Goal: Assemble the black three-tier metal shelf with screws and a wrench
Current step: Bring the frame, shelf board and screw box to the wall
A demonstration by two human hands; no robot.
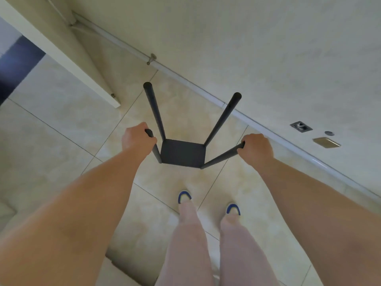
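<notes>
Black shelf frame (pixel 182 152) upright on tiled floor (pixel 61 124), near wall. L hand (pixel 137 139) grasps near-left post (pixel 153 147); R hand (pixel 256 148) grasps near-right post (pixel 221 156). Bottom tray bare, nothing in it.

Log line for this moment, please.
stage: frame standing on floor | left hand: grip on near-left pole | right hand: grip on near-right pole | shelf panel: at bottom

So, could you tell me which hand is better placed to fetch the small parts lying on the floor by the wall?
Probably the right hand: the small parts lie on its side, beyond it. The left hand is across the shelf frame and could keep its grip on a post.
</notes>
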